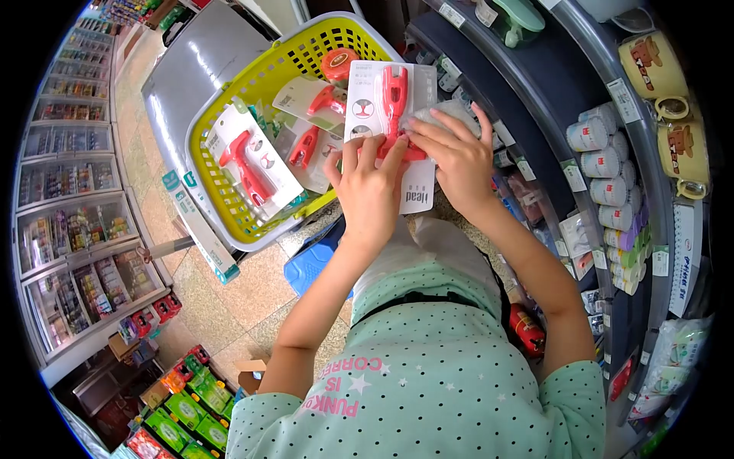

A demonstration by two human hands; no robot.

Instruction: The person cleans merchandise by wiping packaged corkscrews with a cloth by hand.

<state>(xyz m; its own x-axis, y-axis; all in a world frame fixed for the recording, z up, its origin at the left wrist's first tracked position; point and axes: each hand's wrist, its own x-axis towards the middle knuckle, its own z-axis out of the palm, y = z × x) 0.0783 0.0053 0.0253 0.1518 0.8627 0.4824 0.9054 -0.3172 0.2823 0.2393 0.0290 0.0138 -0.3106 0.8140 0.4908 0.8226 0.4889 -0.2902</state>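
A red peeler in a blister pack on a white card [361, 80] is held in front of me, partly over the basket. My left hand [367, 187] grips the lower left of the card, fingertips bent onto the red plastic. My right hand [456, 164] presses on the card's right side, fingers around a crumpled pale cloth [459, 113] that lies partly beneath them. The yellow-green basket [200, 164] with a grey rim holds several more carded red tools, among them a red peeler pack [248, 168], and a round red item [338, 63].
A grey metal surface [195, 61] stands behind the basket. Curved store shelves on the right hold rolled white goods [604, 164] and cream bear-print packs [683, 149]. A blue plastic item [315, 264] is on the tiled floor [229, 306]. Goods racks [76, 222] line the left.
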